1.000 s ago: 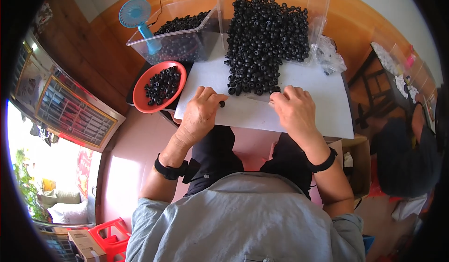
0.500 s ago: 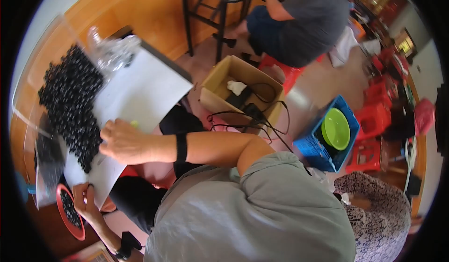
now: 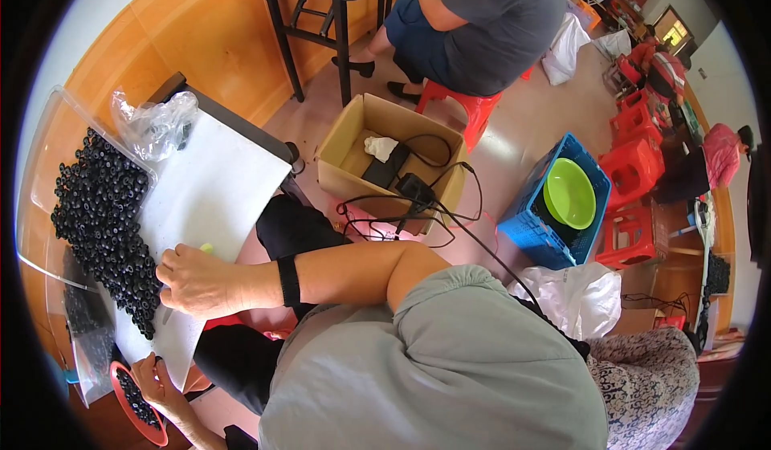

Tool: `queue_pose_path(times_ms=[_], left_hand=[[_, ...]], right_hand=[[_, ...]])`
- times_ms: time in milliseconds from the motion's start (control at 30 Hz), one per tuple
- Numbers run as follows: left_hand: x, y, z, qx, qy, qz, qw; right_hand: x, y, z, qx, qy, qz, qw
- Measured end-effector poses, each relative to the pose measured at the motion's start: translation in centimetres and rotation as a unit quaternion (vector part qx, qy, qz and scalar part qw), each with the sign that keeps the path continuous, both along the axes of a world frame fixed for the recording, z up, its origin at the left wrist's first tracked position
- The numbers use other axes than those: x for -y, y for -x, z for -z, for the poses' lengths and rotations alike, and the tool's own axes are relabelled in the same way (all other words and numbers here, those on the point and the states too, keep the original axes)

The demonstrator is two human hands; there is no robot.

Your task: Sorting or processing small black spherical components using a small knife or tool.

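Beads: big heap of small black beads [image 3: 100, 225] at the left edge of the frame, spread over a white sheet [image 3: 205, 197] and up against a clear plastic tray wall [image 3: 48, 153].
Right hand: right hand [image 3: 197, 281] sits in the centre-left, palm down on the sheet, fingers curled toward the edge of the heap. Something small and yellow-green pokes out by the knuckles; can't tell if it's actually pinched or just lying under the hand.
Left hand: left hand [image 3: 152, 378] is down in the lower left, resting on the rim of a red bowl [image 3: 136, 406]. Fingers look loosely bent; whether they hold a bead I honestly can't tell.
Red bowl: has a shallow layer of the same black beads in it.
Clear bag: bag [image 3: 88, 346] just above the bowl looks dark with more beads.
Risk, my guess: the heap runs right to the sheet's edge, so a sweep of the wrist could send beads rolling off onto the floor.
Cardboard box: open box [image 3: 389, 161] in the upper middle holds a black adapter and tangled cables; cables trail out near the knee, so a snag looks possible.
Blue crate: crate [image 3: 554, 201] at the right holds a green bowl [image 3: 569, 193].
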State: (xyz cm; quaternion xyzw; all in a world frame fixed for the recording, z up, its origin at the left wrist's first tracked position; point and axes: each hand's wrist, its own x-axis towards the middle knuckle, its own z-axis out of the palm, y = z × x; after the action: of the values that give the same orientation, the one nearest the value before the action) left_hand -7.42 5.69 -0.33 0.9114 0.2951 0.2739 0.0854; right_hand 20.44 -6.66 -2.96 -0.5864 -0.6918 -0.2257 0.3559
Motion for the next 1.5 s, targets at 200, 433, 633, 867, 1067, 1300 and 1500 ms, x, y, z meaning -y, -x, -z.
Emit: queue_pose_path(times_ms=[200, 433, 633, 867, 1067, 1300, 1500], left_hand=[[-0.1, -0.1, 0.3, -0.009, -0.056, 0.010, 0.998], [1.4, -0.8, 0.2, 0.060, 0.019, 0.006, 0.998], [3.0, -2.3, 0.0, 0.184, 0.201, 0.003, 0.962], [4.0, -4.3, -0.7, 0.224, 0.260, 0.002, 0.939], [3.7, -5.9, -0.1, 0.358, 0.380, 0.124, 0.844], [5.0, -5.4, 0.6, 0.387, 0.404, 0.084, 0.825], [4.8, -7.0, 1.1, 0.431, 0.506, 0.115, 0.738]], right_hand=[[-0.1, 0.0, 0.0, -0.007, -0.023, -0.013, 1.000], [1.2, 0.2, -1.3, -0.016, -0.007, -0.044, 0.999], [1.2, 0.2, -1.4, 0.050, 0.051, -0.057, 0.996], [2.0, -0.9, -4.0, -0.055, 0.095, -0.051, 0.993], [1.8, -0.9, -3.5, -0.014, 0.191, -0.048, 0.980], [0.8, -0.1, -4.6, -0.178, 0.135, -0.066, 0.972], [1.4, 0.5, -4.1, -0.280, 0.116, -0.086, 0.949]])
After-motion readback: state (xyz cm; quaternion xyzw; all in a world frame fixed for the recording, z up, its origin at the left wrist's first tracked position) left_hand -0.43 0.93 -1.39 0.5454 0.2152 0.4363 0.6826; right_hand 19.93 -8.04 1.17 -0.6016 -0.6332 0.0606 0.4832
